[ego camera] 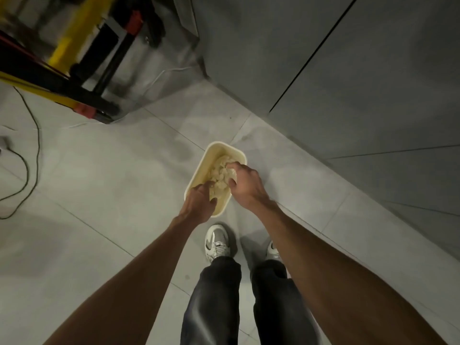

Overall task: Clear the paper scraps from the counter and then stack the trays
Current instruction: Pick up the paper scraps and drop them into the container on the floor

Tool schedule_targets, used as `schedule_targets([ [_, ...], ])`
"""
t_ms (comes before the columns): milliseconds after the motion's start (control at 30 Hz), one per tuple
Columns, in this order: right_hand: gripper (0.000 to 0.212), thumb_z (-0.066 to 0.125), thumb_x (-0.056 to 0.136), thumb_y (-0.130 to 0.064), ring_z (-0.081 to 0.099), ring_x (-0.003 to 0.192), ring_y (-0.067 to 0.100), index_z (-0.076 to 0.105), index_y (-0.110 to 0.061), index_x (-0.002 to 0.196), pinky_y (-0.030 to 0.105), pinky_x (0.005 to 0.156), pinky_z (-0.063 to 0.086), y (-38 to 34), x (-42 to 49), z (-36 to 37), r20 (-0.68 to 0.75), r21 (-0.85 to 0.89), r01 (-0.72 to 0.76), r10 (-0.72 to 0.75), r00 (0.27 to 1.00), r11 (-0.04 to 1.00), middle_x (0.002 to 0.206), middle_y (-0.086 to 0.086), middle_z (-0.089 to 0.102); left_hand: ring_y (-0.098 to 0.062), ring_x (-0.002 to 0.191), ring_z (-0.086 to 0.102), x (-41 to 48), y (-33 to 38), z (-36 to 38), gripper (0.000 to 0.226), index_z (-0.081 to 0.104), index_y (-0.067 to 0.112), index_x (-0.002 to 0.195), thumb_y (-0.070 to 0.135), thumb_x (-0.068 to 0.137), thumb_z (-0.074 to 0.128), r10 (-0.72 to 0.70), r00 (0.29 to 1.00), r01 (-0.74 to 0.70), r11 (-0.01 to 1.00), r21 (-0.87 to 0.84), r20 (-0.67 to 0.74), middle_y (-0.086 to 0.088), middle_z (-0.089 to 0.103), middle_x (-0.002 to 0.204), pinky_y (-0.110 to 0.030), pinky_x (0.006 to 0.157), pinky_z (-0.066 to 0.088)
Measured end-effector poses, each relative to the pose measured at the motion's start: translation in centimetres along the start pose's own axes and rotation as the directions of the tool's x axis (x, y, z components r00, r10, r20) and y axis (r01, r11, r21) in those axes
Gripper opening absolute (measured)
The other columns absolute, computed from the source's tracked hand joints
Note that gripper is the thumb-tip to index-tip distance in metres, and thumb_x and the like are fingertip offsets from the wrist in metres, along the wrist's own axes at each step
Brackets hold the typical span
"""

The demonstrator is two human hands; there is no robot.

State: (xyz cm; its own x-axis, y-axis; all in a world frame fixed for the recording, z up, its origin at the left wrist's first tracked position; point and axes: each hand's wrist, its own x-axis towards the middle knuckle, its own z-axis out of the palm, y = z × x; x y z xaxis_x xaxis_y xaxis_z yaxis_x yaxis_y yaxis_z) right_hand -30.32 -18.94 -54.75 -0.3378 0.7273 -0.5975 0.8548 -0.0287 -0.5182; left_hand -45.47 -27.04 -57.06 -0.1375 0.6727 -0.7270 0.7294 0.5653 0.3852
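Note:
A cream waste bin [207,160] stands on the grey tiled floor in front of my feet. A pile of crumpled paper scraps [220,175] fills it. Both my hands reach down into the bin over the scraps. My left hand [200,201] is at the near rim, its fingers curled down into the paper. My right hand [242,181] is above the bin's right side, with its fingers and thumb bent round a wad of the scraps. No counter and no trays are in view.
Grey cabinet fronts [348,83] rise at the right and back. A black, yellow and red frame [74,70] stands at the upper left. A dark cable [32,155] trails over the floor at the left. My shoes [216,242] stand just behind the bin.

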Motion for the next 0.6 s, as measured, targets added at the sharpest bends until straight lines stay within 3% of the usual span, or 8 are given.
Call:
schedule_targets([
  [167,0.036,0.059,0.102,-0.022,0.067,0.114,0.033,0.058,-0.020,0.138,0.044,0.098,0.056,-1.8,-4.8,-4.6,-0.125,0.054,0.070,-0.063,0.990,0.996,0.131,0.010,0.069,-0.036,0.114,0.066,-4.7,2.6,-4.4,0.055,0.051,0.017,0.146,0.021,0.094,0.067,0.067,0.991,-0.070,0.997,-0.022,-0.116,-0.016,0.062,0.136,-0.041,0.099,0.053],
  [300,0.038,0.057,0.105,-0.027,0.067,0.120,0.029,0.055,-0.024,0.142,0.041,0.104,0.055,-3.4,-10.3,-9.6,-0.177,0.079,0.113,-0.098,0.979,0.990,0.141,0.006,0.064,-0.036,0.112,0.066,-10.6,6.4,-8.4,0.053,0.049,0.018,0.147,0.020,0.096,0.064,0.132,0.971,-0.132,0.991,0.011,-0.200,-0.014,0.061,0.136,-0.044,0.095,0.055],
  [467,0.041,0.058,0.106,-0.028,0.060,0.130,0.017,0.053,-0.025,0.146,0.018,0.110,0.040,-5.9,-18.7,-18.2,-0.263,0.111,0.190,-0.155,0.952,0.976,0.148,-0.001,0.060,-0.033,0.116,0.064,-19.8,13.2,-13.6,0.052,0.050,0.020,0.146,0.020,0.096,0.064,0.213,0.926,-0.224,0.974,-0.001,-0.310,-0.010,0.060,0.141,-0.042,0.098,0.054],
  [600,0.042,0.056,0.106,-0.028,0.055,0.132,0.010,0.051,-0.025,0.147,0.006,0.111,0.032,-7.7,-25.8,-25.3,-0.337,0.129,0.271,-0.215,0.917,0.954,0.146,-0.005,0.059,-0.027,0.117,0.063,-26.7,18.8,-16.4,0.051,0.047,0.026,0.146,0.022,0.098,0.065,0.254,0.877,-0.279,0.960,-0.002,-0.408,-0.004,0.061,0.141,-0.036,0.097,0.053],
])
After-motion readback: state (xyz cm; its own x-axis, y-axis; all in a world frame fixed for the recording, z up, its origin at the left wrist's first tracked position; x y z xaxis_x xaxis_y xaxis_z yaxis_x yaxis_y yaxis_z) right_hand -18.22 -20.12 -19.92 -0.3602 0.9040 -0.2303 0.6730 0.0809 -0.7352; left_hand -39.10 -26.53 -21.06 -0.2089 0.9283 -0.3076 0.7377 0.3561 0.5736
